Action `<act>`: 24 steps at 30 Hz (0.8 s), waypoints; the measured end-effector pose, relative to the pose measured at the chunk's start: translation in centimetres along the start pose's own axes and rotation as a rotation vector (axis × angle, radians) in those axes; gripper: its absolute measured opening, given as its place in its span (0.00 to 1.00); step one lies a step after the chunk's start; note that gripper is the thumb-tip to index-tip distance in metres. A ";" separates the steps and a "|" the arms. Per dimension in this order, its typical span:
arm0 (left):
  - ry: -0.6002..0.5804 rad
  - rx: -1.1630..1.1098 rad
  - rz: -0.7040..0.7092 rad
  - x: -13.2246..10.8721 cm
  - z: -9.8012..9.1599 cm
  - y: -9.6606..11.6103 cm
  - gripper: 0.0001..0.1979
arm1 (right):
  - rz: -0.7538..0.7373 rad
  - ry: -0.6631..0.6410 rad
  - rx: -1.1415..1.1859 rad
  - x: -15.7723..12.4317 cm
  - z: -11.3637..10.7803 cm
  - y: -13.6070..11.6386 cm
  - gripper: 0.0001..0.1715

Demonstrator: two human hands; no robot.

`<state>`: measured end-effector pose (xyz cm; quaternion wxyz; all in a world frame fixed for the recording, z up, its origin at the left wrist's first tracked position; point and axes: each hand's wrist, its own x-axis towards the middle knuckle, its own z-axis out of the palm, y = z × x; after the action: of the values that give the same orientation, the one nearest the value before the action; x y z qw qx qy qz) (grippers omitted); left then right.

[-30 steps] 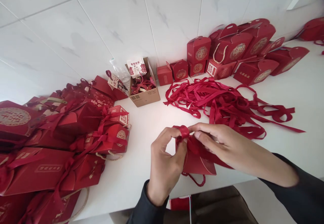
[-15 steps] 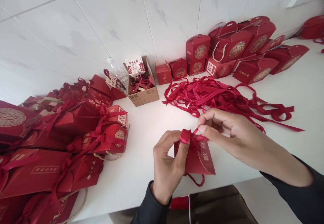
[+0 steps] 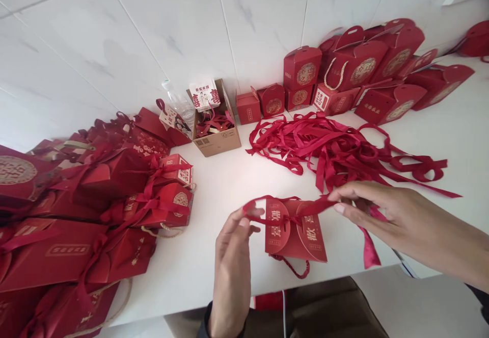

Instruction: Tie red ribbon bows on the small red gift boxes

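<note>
A red gift box (image 3: pixel 292 241) with rounded flaps and gold characters lies near the table's front edge. Red ribbon (image 3: pixel 315 207) is knotted at its middle and stretches out to both sides. At the box's left, my left hand (image 3: pixel 234 261) pinches a loop of the ribbon between thumb and fingers. My right hand (image 3: pixel 397 221), to the right of the box, grips the ribbon's other side, and a loose tail hangs below it. A dark red braided cord pokes out from the box's near side.
Behind my right hand lies a heap of loose red ribbons (image 3: pixel 328 144). Ribboned red boxes (image 3: pixel 72 246) are piled at the left. A small cardboard box (image 3: pixel 217 143) and more red boxes (image 3: pixel 362 68) line the tiled wall.
My hands have moved apart, left and right, drawing the ribbon out sideways from the knot. The box's left flap and its characters have come into view.
</note>
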<state>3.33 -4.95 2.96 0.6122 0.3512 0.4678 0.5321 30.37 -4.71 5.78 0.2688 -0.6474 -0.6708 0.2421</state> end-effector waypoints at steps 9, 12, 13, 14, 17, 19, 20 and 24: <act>-0.036 -0.148 0.146 2.2 0.9 1.1 0.30 | 0.000 -0.117 -0.015 0.1 2.3 0.3 0.25; 0.036 0.091 0.232 3.6 0.5 1.3 0.30 | 0.032 -0.187 0.058 0.8 2.3 -0.4 0.23; 0.064 0.237 0.255 3.9 0.3 1.4 0.30 | 0.035 -0.183 0.074 1.0 2.3 -0.7 0.21; 0.093 0.394 0.276 3.9 0.2 1.5 0.29 | 0.033 -0.160 0.083 1.1 2.2 -0.9 0.20; 0.133 0.757 0.383 3.1 0.3 1.8 0.21 | 0.007 -0.088 0.102 0.7 1.9 -2.0 0.17; 0.056 0.860 0.484 2.0 0.5 1.9 0.21 | -0.013 -0.113 0.125 0.0 2.1 -2.9 0.16; -0.021 0.904 0.516 1.5 0.7 1.9 0.23 | -0.026 -0.137 0.133 -0.3 2.3 -3.4 0.15; -0.251 0.985 0.486 0.9 0.9 1.1 0.32 | -0.097 -0.153 0.120 -0.9 3.8 -4.8 0.08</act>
<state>3.77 -3.80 4.08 0.2868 0.7536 0.4903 0.3309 24.30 -5.76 6.18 0.2665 -0.5765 -0.7042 0.3173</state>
